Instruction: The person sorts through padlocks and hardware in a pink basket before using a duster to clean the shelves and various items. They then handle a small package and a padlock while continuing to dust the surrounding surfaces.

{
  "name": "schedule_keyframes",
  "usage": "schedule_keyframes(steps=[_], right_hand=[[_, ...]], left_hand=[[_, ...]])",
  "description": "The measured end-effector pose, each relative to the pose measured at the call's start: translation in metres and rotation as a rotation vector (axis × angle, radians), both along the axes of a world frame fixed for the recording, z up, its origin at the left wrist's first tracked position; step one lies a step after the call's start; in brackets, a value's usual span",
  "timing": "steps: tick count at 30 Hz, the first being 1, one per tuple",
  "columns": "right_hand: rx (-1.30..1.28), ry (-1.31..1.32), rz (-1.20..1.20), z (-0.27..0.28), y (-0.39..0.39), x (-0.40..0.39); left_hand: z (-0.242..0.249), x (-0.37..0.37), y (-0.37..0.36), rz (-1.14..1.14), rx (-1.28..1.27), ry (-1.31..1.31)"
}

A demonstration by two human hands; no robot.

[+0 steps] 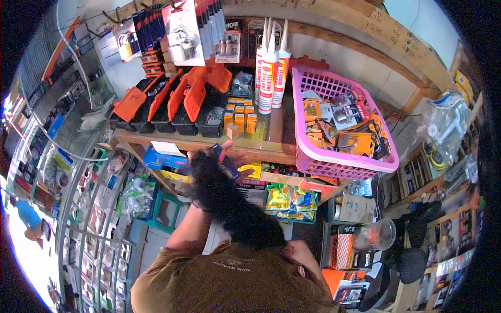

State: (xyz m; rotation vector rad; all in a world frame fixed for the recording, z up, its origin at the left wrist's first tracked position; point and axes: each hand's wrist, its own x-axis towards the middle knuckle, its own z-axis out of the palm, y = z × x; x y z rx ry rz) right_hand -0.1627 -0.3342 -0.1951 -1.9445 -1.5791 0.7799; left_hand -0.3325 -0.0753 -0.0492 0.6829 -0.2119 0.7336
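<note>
My left hand [235, 155] reaches to the front edge of the wooden shelf, with the fingers around a small dark box [223, 160] with a reddish edge. A fluffy black duster [229, 201] lies across the view, covering part of my left wrist and hand. Its lower end meets my right hand [300, 254], which is closed close to my body; the fingers are mostly hidden. Just beyond my left hand stand small yellow-orange boxes [239, 121] and a small tan box [233, 131] at the shelf edge.
Black bins with orange lids [180, 104] stand left on the shelf. White silicone tubes [267, 83] stand behind the boxes. A pink basket [344, 160] of packaged items overhangs the shelf at right. A glass display case [78, 208] is at left; a clear plastic tub [383, 233] sits lower right.
</note>
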Motion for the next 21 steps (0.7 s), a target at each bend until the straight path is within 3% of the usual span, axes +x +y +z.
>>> schedule_keyframes(steps=[1, 2, 4, 5, 6, 7, 8, 10, 12, 14, 15, 16, 17, 18, 20, 21], right_hand=[[-0.131, 0.167, -0.202, 0.005, 0.0, -0.002], [-0.124, 0.164, -0.208, -0.005, -0.001, 0.0], [-0.108, 0.293, -0.067, -0.035, -0.004, 0.005], [-0.014, 0.114, 0.021, -0.031, -0.003, 0.002], [-0.005, 0.107, 0.013, -0.017, -0.001, -0.002], [-0.043, 0.179, -0.061, 0.003, -0.001, -0.004], [-0.085, 0.25, -0.134, 0.015, -0.001, -0.005], [-0.179, 0.218, -0.231, 0.01, -0.003, -0.003], [-0.129, 0.211, -0.127, 0.009, -0.004, -0.008], [-0.013, 0.098, -0.011, 0.009, -0.002, -0.013], [-0.094, 0.161, -0.091, 0.02, -0.001, -0.015], [-0.175, 0.223, -0.171, 0.027, 0.001, -0.015], [-0.162, 0.291, -0.315, 0.005, 0.0, -0.014], [-0.166, 0.29, -0.316, 0.008, 0.002, -0.017], [-0.03, 0.152, -0.081, 0.016, 0.008, -0.027], [-0.007, 0.284, -0.106, 0.028, 0.011, -0.034]], left_hand=[[0.003, -0.001, -0.002, 0.014, -0.25, -0.071], [0.013, 0.001, -0.008, 0.029, -0.503, -0.142], [0.017, 0.006, -0.007, 0.015, -0.424, -0.159], [0.007, 0.006, -0.001, 0.054, -0.284, -0.106], [-0.004, 0.007, 0.007, 0.094, -0.143, -0.053], [-0.017, 0.008, 0.018, -0.131, -0.028, -0.144], [-0.008, 0.012, 0.015, -0.137, -0.025, -0.152], [0.013, 0.015, -0.001, 0.107, -0.422, -0.083], [0.008, 0.013, -0.001, 0.101, -0.426, -0.027], [0.0, 0.008, 0.013, -0.147, -0.09, -0.13], [0.001, 0.006, 0.016, -0.121, -0.015, -0.104], [0.004, 0.003, 0.016, -0.122, -0.011, -0.103], [0.014, 0.001, 0.009, -0.026, -0.173, -0.021], [0.022, 0.001, 0.004, 0.071, -0.337, 0.059], [0.026, 0.001, 0.008, 0.13, -0.359, 0.031], [0.02, -0.003, 0.016, 0.121, -0.359, 0.056]])
